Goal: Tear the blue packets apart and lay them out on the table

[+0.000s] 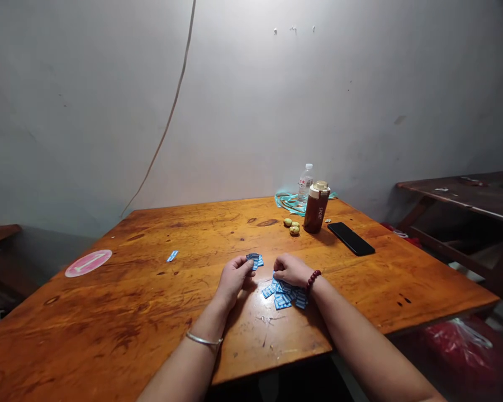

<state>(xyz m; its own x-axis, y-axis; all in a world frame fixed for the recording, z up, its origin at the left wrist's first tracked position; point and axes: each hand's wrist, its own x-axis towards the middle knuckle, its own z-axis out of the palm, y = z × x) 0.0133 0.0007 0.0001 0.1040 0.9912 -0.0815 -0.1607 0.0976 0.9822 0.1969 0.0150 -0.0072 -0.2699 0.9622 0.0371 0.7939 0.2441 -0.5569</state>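
My left hand (233, 277) rests on the wooden table (151, 312) with its fingers closed on a small stack of blue packets (255, 259). My right hand (291, 269), wearing a dark red bead bracelet, is curled over a loose pile of several blue packets (285, 296) and touches its top. The two hands sit close together near the table's front edge. One single blue packet (172, 255) lies apart to the left. A silver bangle circles my left wrist.
A brown bottle (316, 207), a clear water bottle (305, 182), a teal cord (290, 202), small yellow-green fruits (292, 225) and a black phone (351, 238) stand at the back right. A pink round sticker (88, 262) lies at the left. Another table (465, 192) is at right.
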